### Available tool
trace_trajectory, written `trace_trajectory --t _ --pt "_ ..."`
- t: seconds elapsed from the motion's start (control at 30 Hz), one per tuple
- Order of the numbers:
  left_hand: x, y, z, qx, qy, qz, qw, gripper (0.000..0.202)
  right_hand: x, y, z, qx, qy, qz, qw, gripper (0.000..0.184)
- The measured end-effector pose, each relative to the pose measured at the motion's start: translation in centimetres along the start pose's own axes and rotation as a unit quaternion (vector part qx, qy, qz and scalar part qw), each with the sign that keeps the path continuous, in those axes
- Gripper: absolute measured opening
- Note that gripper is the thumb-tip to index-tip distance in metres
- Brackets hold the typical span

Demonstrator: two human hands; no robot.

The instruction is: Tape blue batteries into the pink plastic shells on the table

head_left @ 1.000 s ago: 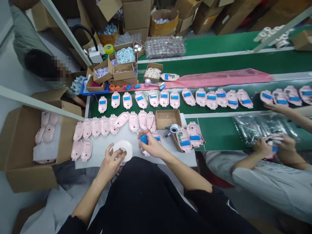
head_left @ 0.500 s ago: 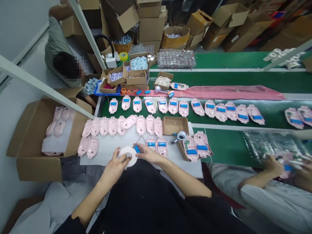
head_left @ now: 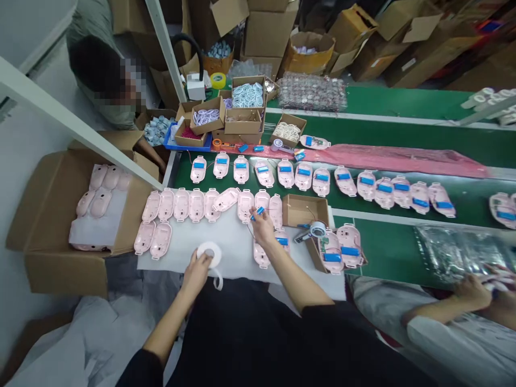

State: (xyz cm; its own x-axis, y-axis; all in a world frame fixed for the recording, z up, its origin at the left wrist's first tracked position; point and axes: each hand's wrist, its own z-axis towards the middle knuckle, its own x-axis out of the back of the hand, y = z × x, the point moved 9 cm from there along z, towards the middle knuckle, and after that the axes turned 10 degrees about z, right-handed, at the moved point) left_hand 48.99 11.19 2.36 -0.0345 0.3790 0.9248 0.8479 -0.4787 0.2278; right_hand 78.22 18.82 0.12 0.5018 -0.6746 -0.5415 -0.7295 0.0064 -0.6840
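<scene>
My left hand (head_left: 197,273) is closed on a roll of white tape (head_left: 211,250), thumb and fingers at its core, and a loose end of tape hangs down on the right. In my right hand (head_left: 263,227) is a blue battery (head_left: 257,213), pinched at the fingertips above the pink plastic shells. A thin wire trails from it. Right under that wrist lies a pink shell (head_left: 261,255), partly hidden by the forearm. Another shell holding a blue battery (head_left: 282,242) lies just beside it. Empty pink shells (head_left: 196,205) stand in a row behind my hands.
A small cardboard box (head_left: 305,210) and a silver-white handheld tool (head_left: 317,230) lie to the right. Shells with batteries (head_left: 303,176) line the green bench. An open carton (head_left: 66,269) stands at the left. Co-workers sit at the right and far left.
My right hand has moved away from the tape roll, forward and to the right, carrying the battery. My left hand keeps the roll, whose loose end now hangs down. The camera view has shifted.
</scene>
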Motion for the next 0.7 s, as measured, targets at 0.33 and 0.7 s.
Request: trace_trajectory --t 0.33,0.7 --pt "-7.4 -11.8 4.2 -0.039 0.061 -0.082 0.994 0.054 -3.3 14.9 -7.2 -0.050 -0.110 -0.282 0.952 0.075" --pt "-5.7 -28.0 -5.2 0.213 0.194 -0.072 0.955 0.034 -24.0 37.9 -8.8 0.081 -0.431 -0.697 0.568 0.048"
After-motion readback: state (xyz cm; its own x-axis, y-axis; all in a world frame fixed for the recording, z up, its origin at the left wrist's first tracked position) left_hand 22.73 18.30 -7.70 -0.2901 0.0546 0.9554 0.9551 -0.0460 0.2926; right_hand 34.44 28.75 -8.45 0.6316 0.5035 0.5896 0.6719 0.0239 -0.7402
